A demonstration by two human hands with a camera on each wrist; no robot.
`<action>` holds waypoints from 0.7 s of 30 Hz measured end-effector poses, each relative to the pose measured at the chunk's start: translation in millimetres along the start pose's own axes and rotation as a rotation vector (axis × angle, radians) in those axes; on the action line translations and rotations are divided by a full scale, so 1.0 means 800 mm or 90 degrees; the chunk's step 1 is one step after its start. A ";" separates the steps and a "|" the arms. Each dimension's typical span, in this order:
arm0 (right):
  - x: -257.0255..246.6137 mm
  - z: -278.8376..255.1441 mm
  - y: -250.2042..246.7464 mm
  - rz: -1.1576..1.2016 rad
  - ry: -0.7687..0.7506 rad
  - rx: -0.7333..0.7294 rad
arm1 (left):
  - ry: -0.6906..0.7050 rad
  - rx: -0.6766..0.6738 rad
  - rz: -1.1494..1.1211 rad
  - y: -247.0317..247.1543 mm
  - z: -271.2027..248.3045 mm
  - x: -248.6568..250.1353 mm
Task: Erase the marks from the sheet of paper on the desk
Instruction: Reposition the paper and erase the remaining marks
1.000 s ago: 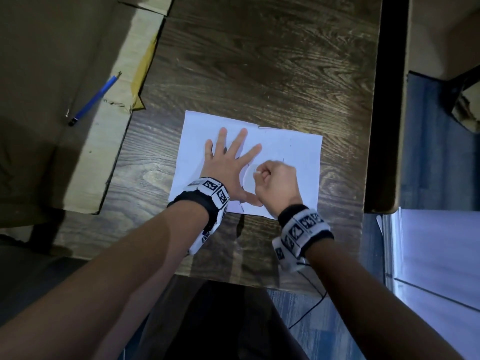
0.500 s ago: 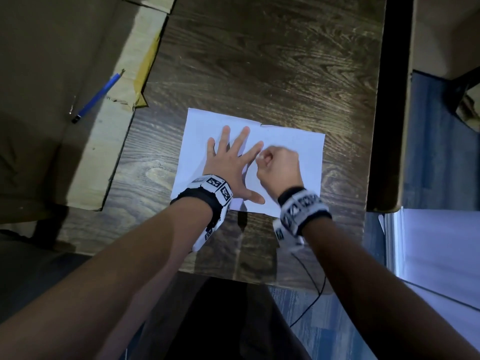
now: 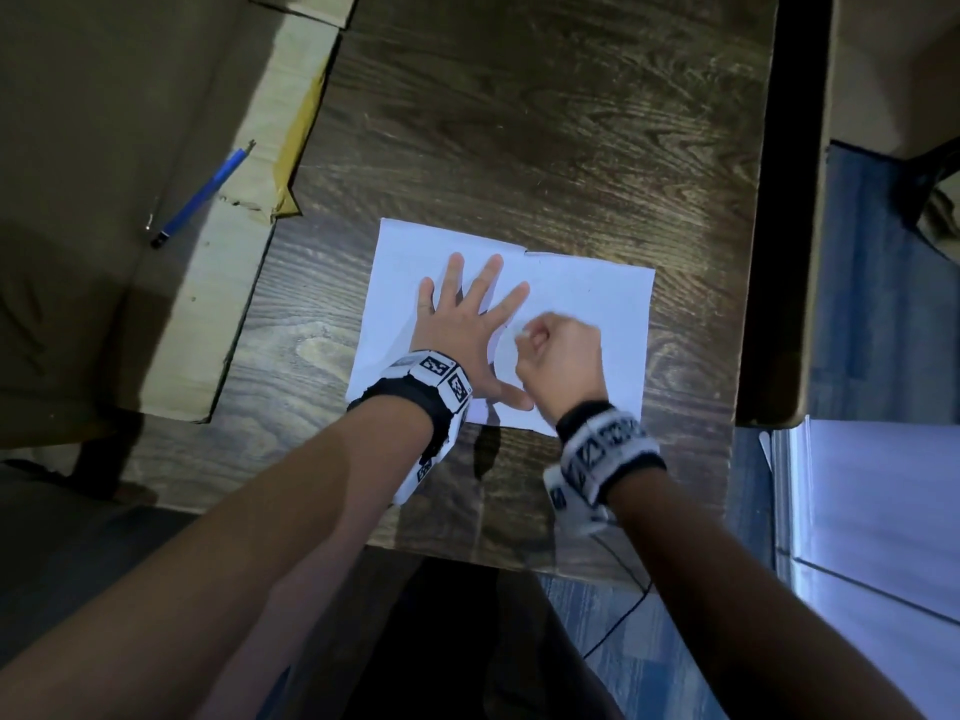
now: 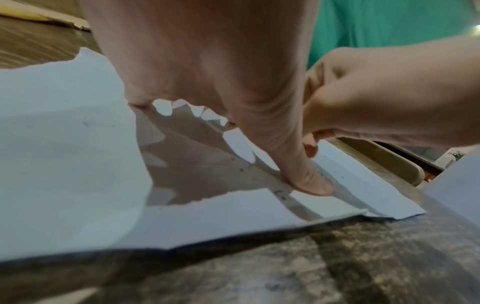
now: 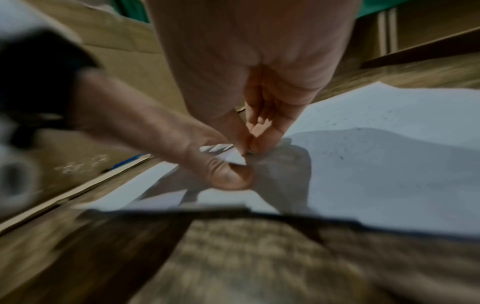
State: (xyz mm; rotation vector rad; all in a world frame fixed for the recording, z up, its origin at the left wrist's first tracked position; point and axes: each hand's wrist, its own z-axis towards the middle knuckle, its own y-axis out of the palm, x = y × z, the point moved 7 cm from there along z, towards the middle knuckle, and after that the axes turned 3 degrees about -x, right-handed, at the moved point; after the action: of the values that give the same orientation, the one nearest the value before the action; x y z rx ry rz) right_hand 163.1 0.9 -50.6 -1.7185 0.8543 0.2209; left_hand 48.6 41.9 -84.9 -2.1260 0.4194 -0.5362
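A blue pen (image 3: 200,194) lies on flattened cardboard (image 3: 171,324) beside the desk.

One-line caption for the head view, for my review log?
Left hand spread flat on the sheet of paper on the wooden desk; right hand fisted beside it, rubbing.

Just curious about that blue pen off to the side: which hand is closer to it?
Left. The left hand lies spread flat on the paper, on the side toward the blue pen; the right hand works beyond it, farther away.

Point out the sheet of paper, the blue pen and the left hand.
sheet of paper (image 3: 597,304), head view, bare upper right area.
blue pen (image 3: 202,194), head view, mid-barrel.
left hand (image 3: 462,330), head view, back of hand.
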 end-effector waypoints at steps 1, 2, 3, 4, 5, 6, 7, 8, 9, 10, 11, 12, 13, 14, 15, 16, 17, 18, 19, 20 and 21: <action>0.001 -0.013 0.004 -0.002 -0.007 -0.030 | -0.002 -0.001 0.007 0.000 0.000 0.000; 0.000 -0.015 0.005 -0.009 -0.010 -0.050 | -0.004 -0.002 0.009 0.001 0.000 0.000; -0.003 -0.005 0.003 -0.018 -0.011 -0.050 | -0.004 0.000 0.006 0.001 0.000 -0.001; -0.006 0.012 0.000 -0.025 -0.010 -0.032 | -0.001 0.002 0.001 0.000 0.000 0.000; -0.008 0.029 -0.005 -0.019 -0.007 -0.007 | 0.002 0.001 -0.003 0.000 0.000 0.001; -0.009 0.038 -0.008 -0.001 -0.004 0.014 | 0.004 0.001 -0.005 0.000 0.000 0.001; -0.008 0.038 -0.007 0.012 -0.007 0.032 | 0.004 0.000 -0.004 0.000 0.000 0.001; -0.004 0.027 -0.005 0.015 -0.009 0.036 | 0.002 0.000 -0.002 0.001 0.000 0.001; -0.002 0.010 -0.002 0.012 -0.017 0.028 | -0.002 0.003 0.002 0.001 0.001 0.000; -0.001 -0.009 0.002 0.009 -0.023 0.002 | -0.006 0.007 0.008 0.001 0.002 -0.001; 0.001 -0.021 0.004 0.004 -0.030 -0.025 | -0.010 0.008 0.015 0.001 0.002 -0.001; 0.001 -0.020 0.004 -0.005 -0.029 -0.042 | -0.011 0.008 0.019 0.001 0.001 -0.001; -0.003 -0.008 0.001 -0.015 -0.029 -0.036 | -0.009 0.009 0.017 0.001 0.001 -0.001; -0.006 0.012 -0.003 -0.016 -0.024 -0.011 | -0.003 0.007 0.009 0.001 0.001 0.000; -0.009 0.030 -0.009 -0.005 -0.016 0.016 | 0.001 0.003 0.001 0.001 0.000 0.001; -0.010 0.041 -0.012 0.013 -0.009 0.037 | 0.002 0.001 -0.005 0.001 0.000 0.001; -0.008 0.043 -0.010 0.023 -0.004 0.049 | 0.002 -0.001 -0.008 0.000 0.000 0.000; -0.003 0.033 -0.006 0.021 -0.003 0.048 | 0.002 -0.002 -0.011 0.000 -0.001 0.000; 0.000 0.018 -0.003 0.012 -0.008 0.036 | 0.000 0.004 -0.010 0.001 -0.001 0.000; 0.004 0.002 0.001 0.006 -0.017 0.013 | -0.004 0.012 -0.006 -0.001 0.000 -0.002; 0.007 -0.011 0.005 0.003 -0.020 -0.011 | -0.008 0.012 -0.004 0.000 0.000 -0.002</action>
State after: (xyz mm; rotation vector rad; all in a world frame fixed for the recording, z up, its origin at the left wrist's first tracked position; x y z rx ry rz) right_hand 162.3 -10.2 -53.7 -1.7251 0.8364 0.2583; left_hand 46.9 42.8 -84.9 -2.1124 0.3986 -0.5283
